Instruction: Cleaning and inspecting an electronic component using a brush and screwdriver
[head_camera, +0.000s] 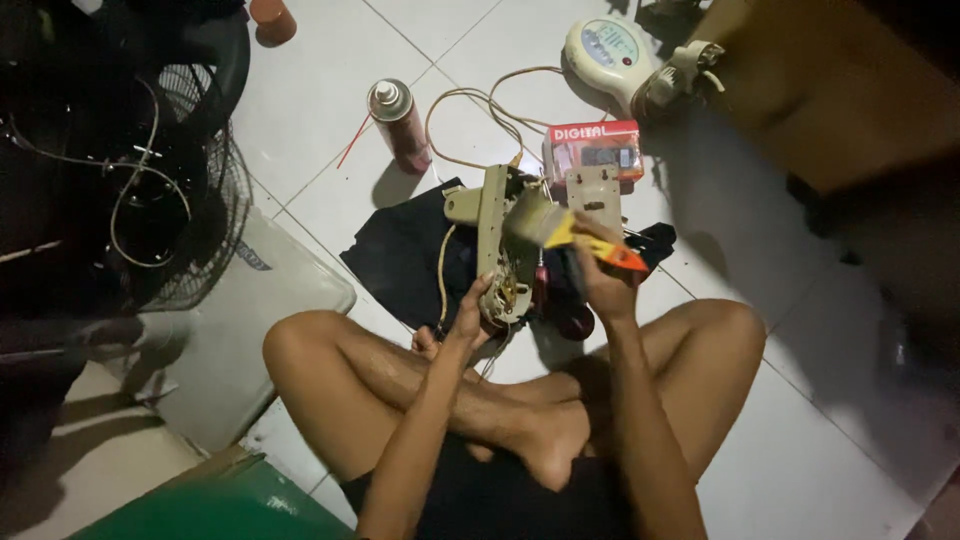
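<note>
I sit cross-legged on a tiled floor. My left hand grips the lower end of a beige plastic housing part with wires and metal pieces inside, held upright above a black cloth. My right hand holds a paintbrush with an orange and yellow handle, its bristles laid against the upper side of the housing. A yellowish cable runs from the housing back across the floor.
A spray can with a red straw stands behind the cloth. A red and white box and a white round appliance part lie farther back. A black fan grille is at left, a brown cabinet at right.
</note>
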